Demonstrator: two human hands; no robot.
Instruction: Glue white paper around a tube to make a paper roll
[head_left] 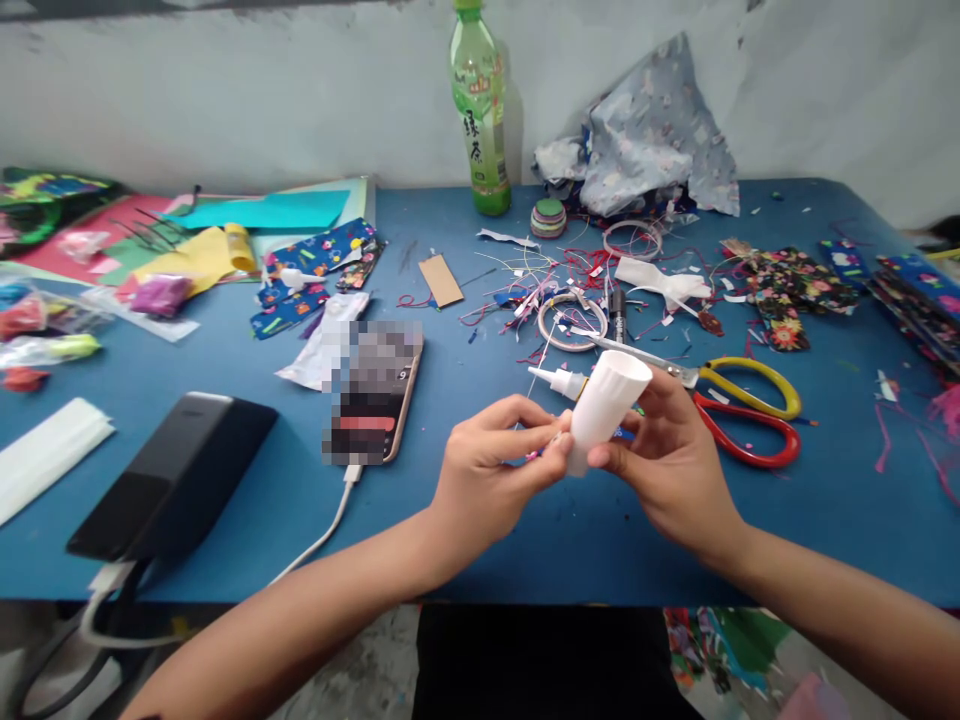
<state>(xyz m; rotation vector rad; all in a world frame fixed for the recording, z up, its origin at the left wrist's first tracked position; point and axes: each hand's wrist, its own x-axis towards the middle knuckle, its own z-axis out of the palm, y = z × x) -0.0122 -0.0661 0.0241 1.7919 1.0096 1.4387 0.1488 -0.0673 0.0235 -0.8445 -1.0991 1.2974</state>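
A plain white tube [609, 405], open at its upper end, stands tilted above the table between my hands. My right hand [679, 470] is closed round its right side, thumb at the front and fingers behind. On the other side, my left hand [499, 460] pinches thumb and fingers together against the tube's edge. Something small and colourful peeks out under those fingertips, too covered to name. A thin white thread [541, 362] runs up from near my left fingers. Behind the tube lies a white-nozzled glue bottle [562, 382], partly hidden.
Scissors [750, 410] with yellow and red handles lie right of the tube. Tangled threads [525, 300] and tape rings [572, 320] spread behind. A green tea bottle [480, 120] stands by the wall. A cabled phone [375, 390] and black power bank [176, 475] lie left.
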